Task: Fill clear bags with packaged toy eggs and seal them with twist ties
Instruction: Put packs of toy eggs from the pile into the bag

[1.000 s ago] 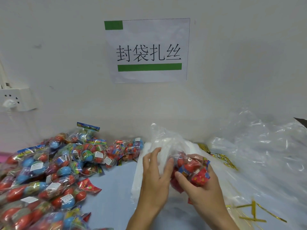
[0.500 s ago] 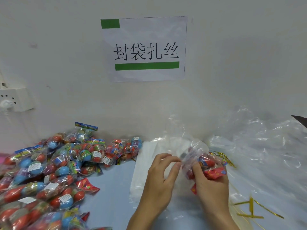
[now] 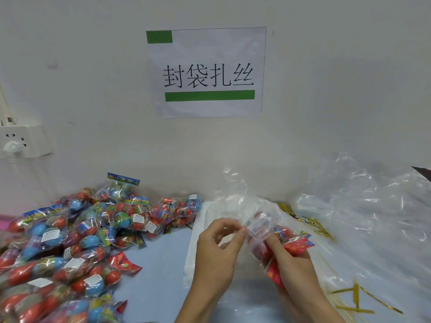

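The left hand (image 3: 219, 250) pinches the clear bag's (image 3: 257, 226) mouth while the right hand (image 3: 291, 264) grips the egg packet (image 3: 286, 241) half inside it. The thin film could slip or tear if the packet snags.

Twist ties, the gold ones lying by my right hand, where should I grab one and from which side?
Take the loose twist tie lying apart at the front right, near its middle, coming straight down from above with the fingers of the right hand. It lies flat and thin on the plastic, so only a top pinch across its width gets under it.
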